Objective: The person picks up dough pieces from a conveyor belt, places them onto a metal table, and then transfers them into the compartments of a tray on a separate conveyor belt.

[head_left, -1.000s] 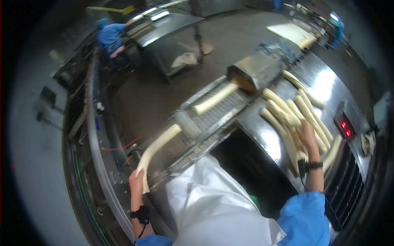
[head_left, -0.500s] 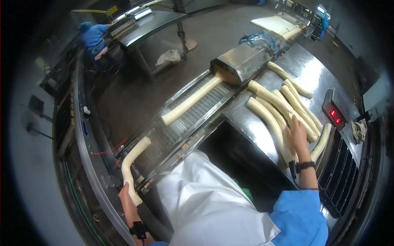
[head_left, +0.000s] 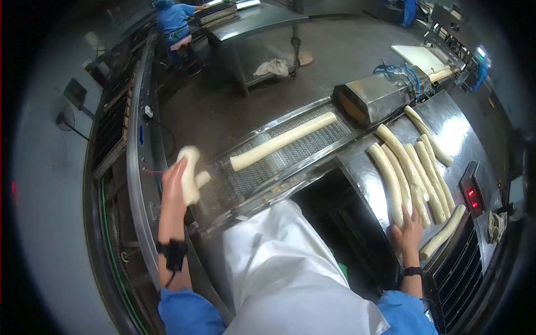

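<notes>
Two hands are in use, the left (head_left: pixel 175 181) closed around a pale dough piece (head_left: pixel 191 170) and the right (head_left: pixel 409 231) resting at the near end of a dough roll (head_left: pixel 385 176); whether the right fingers are clamped on that roll or only laid against it cannot be told. Compared with the earlier frame, the left hand is raised, and its dough piece, previously bent along the belt's end, now stands nearly upright and blurred. The right hand is displaced from the middle of the row to the near end of its leftmost roll. The held dough piece lies against the left palm and projects above and below the fingers; a short dough end (head_left: pixel 203 179) shows just beside it, connection unclear. Farther out, a long roll (head_left: pixel 285 139) rests on the mesh belt (head_left: pixel 301 152), now separate from the metal housing (head_left: pixel 385 97). Other dough rolls (head_left: pixel 434 181) lie beyond the right hand on the steel table (head_left: pixel 360 170), near a red-lit display (head_left: pixel 473 196).
</notes>
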A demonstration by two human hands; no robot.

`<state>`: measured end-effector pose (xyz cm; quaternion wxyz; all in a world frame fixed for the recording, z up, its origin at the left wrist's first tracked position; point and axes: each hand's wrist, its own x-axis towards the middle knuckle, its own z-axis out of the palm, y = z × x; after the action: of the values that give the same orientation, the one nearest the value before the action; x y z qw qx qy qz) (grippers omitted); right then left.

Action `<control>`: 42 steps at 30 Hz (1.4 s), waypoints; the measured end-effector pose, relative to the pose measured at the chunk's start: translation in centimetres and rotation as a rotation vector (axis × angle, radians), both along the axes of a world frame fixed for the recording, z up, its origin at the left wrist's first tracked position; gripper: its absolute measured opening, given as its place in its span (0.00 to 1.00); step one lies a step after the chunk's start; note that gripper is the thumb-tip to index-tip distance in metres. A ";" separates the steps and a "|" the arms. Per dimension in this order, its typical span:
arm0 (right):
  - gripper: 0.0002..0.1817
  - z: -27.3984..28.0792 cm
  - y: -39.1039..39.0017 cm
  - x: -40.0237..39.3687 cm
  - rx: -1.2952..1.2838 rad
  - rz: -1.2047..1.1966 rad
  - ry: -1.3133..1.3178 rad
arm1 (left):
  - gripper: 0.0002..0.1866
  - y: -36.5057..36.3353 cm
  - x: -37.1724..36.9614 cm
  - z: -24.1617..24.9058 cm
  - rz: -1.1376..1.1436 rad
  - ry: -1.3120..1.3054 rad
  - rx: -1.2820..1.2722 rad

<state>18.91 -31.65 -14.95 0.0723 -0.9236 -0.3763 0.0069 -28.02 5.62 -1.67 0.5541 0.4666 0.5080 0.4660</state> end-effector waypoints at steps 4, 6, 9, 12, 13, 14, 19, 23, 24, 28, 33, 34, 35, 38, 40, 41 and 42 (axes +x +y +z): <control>0.44 0.2 1.0 0.4 0.004 0.089 0.036 | 0.16 2.1 5.2 4.4 -0.099 -0.152 0.123; 0.44 0.4 0.8 -0.1 -0.001 0.106 0.039 | 0.14 2.8 5.5 5.0 -0.357 -0.346 0.158; 0.45 0.4 -0.6 -1.7 0.078 0.129 0.003 | 0.13 4.3 4.9 2.0 -0.329 -0.159 0.198; 0.40 -0.8 -1.9 -2.8 0.173 0.063 -0.131 | 0.18 7.1 2.6 -6.1 -0.325 0.466 0.226; 0.40 -0.8 -1.8 -3.0 0.172 0.074 -0.129 | 0.22 7.3 2.0 -8.6 -0.363 0.685 0.274; 0.42 -0.5 -1.8 -3.2 0.122 0.026 -0.074 | 0.24 6.9 1.6 -9.6 -0.454 0.887 0.282; 0.45 0.2 -0.6 -3.6 0.007 0.012 -0.043 | 0.24 6.6 -0.8 -11.9 -0.428 1.473 0.499; 0.43 1.3 2.3 -3.3 0.024 0.174 -0.100 | 0.22 7.3 -3.1 -14.1 -0.521 1.355 0.342; 0.44 1.5 3.1 -3.3 -0.001 0.194 -0.124 | 0.21 6.4 -3.0 -13.6 -0.454 1.324 0.392; 0.46 0.5 5.2 -2.7 -0.030 0.115 0.059 | 0.18 4.9 -3.4 -11.3 -0.334 1.327 0.408; 0.34 -1.0 6.1 -1.2 0.012 0.182 0.069 | 0.25 5.1 -7.0 -11.5 -0.638 0.980 -0.065; 0.34 -0.4 6.7 -1.3 0.011 0.200 0.070 | 0.23 3.0 -6.5 -10.3 -0.558 0.687 -0.202; 0.38 0.6 7.3 -1.4 -0.088 0.148 0.131 | 0.20 0.8 -6.0 -8.8 -0.555 0.389 -0.324; 0.42 -0.2 7.9 -1.2 -0.148 0.108 0.158 | 0.27 -3.1 -4.9 -10.2 -0.523 -0.103 -0.472; 0.42 -0.3 8.5 -1.2 -0.088 0.144 0.168 | 0.30 -5.6 -3.1 -8.8 -0.435 -0.452 -0.515; 0.42 -0.6 8.7 -1.1 -0.085 0.188 0.163 | 0.31 -5.9 -2.8 -8.7 -0.412 -0.578 -0.502; 0.42 -1.0 8.7 -0.7 -0.075 0.205 0.143 | 0.30 -5.9 -2.8 -7.9 -0.343 -0.692 -0.482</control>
<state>18.26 -22.99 -15.91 0.0631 -0.8795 -0.4622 0.0940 -30.81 -0.28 -9.56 0.8533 0.2186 0.3023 0.3644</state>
